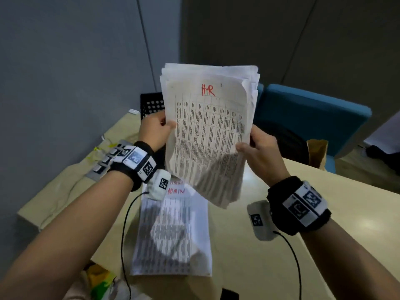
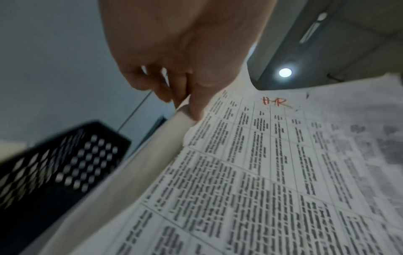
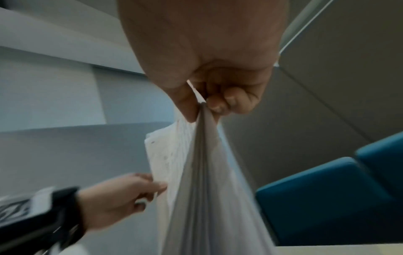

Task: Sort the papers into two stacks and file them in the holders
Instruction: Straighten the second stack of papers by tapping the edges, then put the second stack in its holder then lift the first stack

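Both hands [image 1: 154,128] pinch HR stack [image 1: 207,126] edges.

We've got both hands, left hand [image 1: 154,128] and right hand [image 1: 260,148], pinching the HR stack [image 1: 207,126] mid-frame; ADMIN stack [image 1: 173,234] lies on the counter [image 1: 324,213] below.

You are wearing a black band [image 1: 138,163] on each bare forearm, lower left and lower right, each carrying white square-code tags, a white camera pod [image 1: 159,185] and a thin black cable [image 1: 125,234].
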